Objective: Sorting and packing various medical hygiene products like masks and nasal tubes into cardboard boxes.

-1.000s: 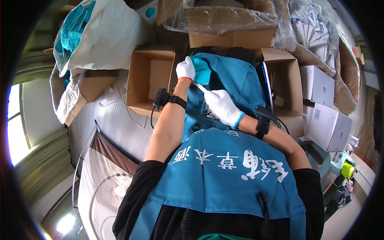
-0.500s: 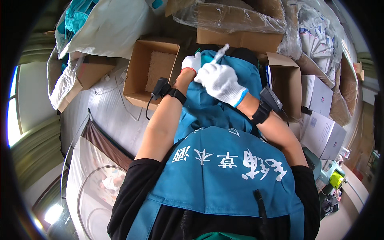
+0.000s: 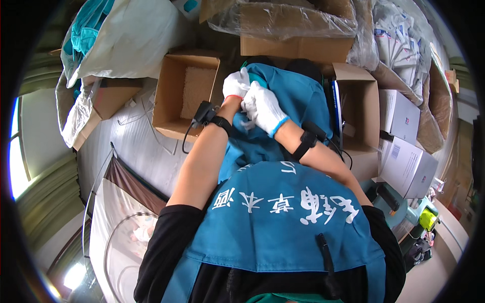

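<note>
My left hand (image 3: pixel 236 85) and my right hand (image 3: pixel 265 108), both in white gloves, are pressed together over the teal apron (image 3: pixel 303 101) on my lap. Their fingers are closed around a small white piece that the gloves almost fully hide. Each wrist carries a black band with a small device; the left one trails a thin cable. The apron's bib (image 3: pixel 283 222) with white characters fills the lower middle of the view.
An open cardboard box (image 3: pixel 174 91) with a pale pad inside stands left of my hands. Another open box (image 3: pixel 361 108) stands to the right, with white cartons (image 3: pixel 406 164) beyond it. A plastic-wrapped carton (image 3: pixel 293 25) and a white bag (image 3: pixel 126 35) lie farther off.
My right hand, which held a thin white strip up half a second ago, has come down against my left hand. Both hands now sit closed together, nearer to my body.
</note>
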Demonstrator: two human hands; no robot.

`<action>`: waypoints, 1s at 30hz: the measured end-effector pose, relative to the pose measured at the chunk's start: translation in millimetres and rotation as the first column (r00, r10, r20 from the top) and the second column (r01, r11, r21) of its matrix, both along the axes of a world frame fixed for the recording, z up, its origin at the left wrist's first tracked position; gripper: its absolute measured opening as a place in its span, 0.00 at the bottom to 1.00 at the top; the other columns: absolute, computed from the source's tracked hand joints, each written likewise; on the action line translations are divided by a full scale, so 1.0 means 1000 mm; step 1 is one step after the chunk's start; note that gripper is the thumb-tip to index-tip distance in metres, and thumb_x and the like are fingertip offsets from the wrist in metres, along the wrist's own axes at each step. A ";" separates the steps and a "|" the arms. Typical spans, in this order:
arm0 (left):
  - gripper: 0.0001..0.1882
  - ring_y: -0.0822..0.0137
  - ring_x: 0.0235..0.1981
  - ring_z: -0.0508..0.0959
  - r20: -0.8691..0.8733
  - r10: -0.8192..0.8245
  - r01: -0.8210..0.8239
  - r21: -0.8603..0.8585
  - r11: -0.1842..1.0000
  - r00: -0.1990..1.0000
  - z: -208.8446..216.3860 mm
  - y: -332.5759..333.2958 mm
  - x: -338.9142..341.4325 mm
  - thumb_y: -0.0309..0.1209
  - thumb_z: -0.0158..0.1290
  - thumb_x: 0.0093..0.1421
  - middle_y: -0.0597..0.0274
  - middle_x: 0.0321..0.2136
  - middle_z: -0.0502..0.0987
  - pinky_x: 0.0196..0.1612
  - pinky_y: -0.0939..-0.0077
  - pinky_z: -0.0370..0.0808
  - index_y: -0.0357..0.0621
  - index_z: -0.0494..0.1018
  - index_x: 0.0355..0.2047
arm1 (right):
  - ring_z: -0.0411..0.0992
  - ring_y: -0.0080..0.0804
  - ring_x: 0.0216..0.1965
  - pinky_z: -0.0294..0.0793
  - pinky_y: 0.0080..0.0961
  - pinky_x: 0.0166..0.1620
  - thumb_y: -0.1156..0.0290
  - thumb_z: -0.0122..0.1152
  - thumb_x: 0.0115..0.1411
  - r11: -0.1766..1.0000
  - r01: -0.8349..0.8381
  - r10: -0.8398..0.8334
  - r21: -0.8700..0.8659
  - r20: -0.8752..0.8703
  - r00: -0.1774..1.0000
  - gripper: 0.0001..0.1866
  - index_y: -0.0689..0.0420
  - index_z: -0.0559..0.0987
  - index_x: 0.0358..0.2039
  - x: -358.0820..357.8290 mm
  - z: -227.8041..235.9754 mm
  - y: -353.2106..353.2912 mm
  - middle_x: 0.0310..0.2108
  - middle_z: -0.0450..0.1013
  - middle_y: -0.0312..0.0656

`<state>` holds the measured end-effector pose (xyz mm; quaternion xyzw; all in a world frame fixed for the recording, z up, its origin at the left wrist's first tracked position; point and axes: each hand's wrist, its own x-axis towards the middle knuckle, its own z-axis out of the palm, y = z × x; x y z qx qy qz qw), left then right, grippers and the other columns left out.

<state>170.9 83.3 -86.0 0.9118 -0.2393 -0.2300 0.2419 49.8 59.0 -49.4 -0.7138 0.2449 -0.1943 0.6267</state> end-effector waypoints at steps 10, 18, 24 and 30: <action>0.30 0.42 0.40 0.78 0.101 -0.212 0.208 0.050 0.977 0.972 0.001 -0.017 -0.011 0.49 0.34 0.67 0.40 0.34 0.78 0.45 0.52 0.74 0.40 0.80 0.30 | 0.65 0.27 0.15 0.64 0.25 0.20 0.58 0.46 0.68 0.115 0.405 -0.216 0.907 -0.375 0.901 0.18 0.54 0.69 0.23 -0.027 0.095 -0.011 0.17 0.65 0.37; 0.40 0.37 0.43 0.76 -0.245 0.070 -0.116 -0.178 0.977 0.967 -0.010 0.013 0.022 0.61 0.32 0.65 0.35 0.35 0.78 0.48 0.54 0.70 0.34 0.79 0.35 | 0.66 0.20 0.13 0.60 0.14 0.15 0.55 0.58 0.64 0.760 0.297 -0.142 0.579 -0.298 0.944 0.18 0.55 0.70 0.25 -0.117 0.114 -0.036 0.16 0.68 0.36; 0.19 0.70 0.30 0.71 -0.525 0.189 -0.485 -0.512 0.709 0.830 -0.012 0.067 0.028 0.44 0.51 0.62 0.65 0.27 0.73 0.32 0.72 0.70 0.38 0.76 0.34 | 0.62 0.20 0.12 0.59 0.19 0.14 0.56 0.58 0.63 0.805 0.341 -0.067 0.485 -0.497 0.865 0.19 0.55 0.69 0.22 -0.104 0.086 -0.016 0.16 0.66 0.35; 0.09 0.74 0.19 0.68 -0.690 0.304 -0.703 -0.415 0.578 0.657 0.036 0.129 0.050 0.31 0.59 0.59 0.68 0.24 0.73 0.22 0.78 0.65 0.43 0.75 0.37 | 0.63 0.22 0.10 0.60 0.20 0.14 0.60 0.54 0.65 0.876 0.190 -0.017 0.444 -0.363 0.932 0.17 0.56 0.71 0.21 -0.116 0.073 -0.023 0.14 0.67 0.37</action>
